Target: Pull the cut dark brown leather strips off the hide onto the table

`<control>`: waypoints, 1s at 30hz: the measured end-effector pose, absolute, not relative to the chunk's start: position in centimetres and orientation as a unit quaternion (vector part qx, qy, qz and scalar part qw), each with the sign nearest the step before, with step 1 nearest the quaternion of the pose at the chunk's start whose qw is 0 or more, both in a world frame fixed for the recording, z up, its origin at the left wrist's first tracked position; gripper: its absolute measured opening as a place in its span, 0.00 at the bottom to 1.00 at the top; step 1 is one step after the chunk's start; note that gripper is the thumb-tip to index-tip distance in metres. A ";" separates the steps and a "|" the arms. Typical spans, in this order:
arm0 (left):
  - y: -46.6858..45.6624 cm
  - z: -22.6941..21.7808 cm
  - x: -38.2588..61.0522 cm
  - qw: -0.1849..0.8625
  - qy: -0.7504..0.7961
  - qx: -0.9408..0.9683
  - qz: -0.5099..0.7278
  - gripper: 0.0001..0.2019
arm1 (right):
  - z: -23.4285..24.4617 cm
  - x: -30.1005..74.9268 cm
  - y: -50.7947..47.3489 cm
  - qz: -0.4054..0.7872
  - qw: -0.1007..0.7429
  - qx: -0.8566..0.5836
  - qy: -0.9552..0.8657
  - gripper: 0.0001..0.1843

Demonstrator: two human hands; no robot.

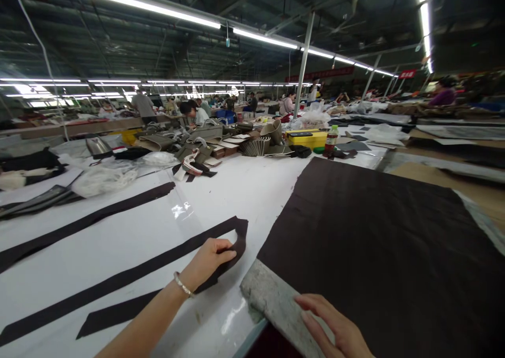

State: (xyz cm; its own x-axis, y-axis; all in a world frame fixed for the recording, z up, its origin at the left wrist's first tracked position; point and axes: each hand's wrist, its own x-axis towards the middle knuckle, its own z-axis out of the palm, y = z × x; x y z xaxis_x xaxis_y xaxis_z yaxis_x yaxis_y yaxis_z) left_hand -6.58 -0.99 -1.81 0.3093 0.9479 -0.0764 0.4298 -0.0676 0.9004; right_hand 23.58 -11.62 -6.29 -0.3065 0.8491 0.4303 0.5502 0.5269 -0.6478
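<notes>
My left hand (213, 263), with a bracelet at the wrist, pinches the bent end of a black fabric strip (241, 237) between thumb and fingers. The strip doubles back there, and part of it is hidden behind the hand. Long dark strips, such as one at the far left (90, 214), lie on the white tabletop (236, 189). My right hand (335, 326) rests with its fingers stretched out at the edge of a worn grey slab (272, 289). A large dark fabric sheet (366, 237) lies spread over that slab, beside the right hand.
Stacked grey-brown bag pieces (201, 137) sit at the table's back. A yellow box (305, 138) and a drink bottle (331, 139) stand behind the sheet. Crumpled clear plastic (108, 179) lies at left. Brown sheets (461, 184) are at right. Several people work farther back.
</notes>
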 end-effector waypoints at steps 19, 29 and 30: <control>-0.2 -1.8 -10.7 0.444 0.477 0.739 0.171 0.14 | -2.3 11.0 0.8 0.156 0.285 -0.362 -0.874 0.13; 1.2 -3.1 -18.8 0.360 0.617 0.698 0.052 0.16 | -0.3 11.9 3.5 0.354 0.385 -0.441 -0.729 0.09; 0.9 -2.9 -19.1 0.322 0.644 0.693 0.044 0.16 | 0.2 12.3 3.5 0.407 0.385 -0.437 -0.704 0.10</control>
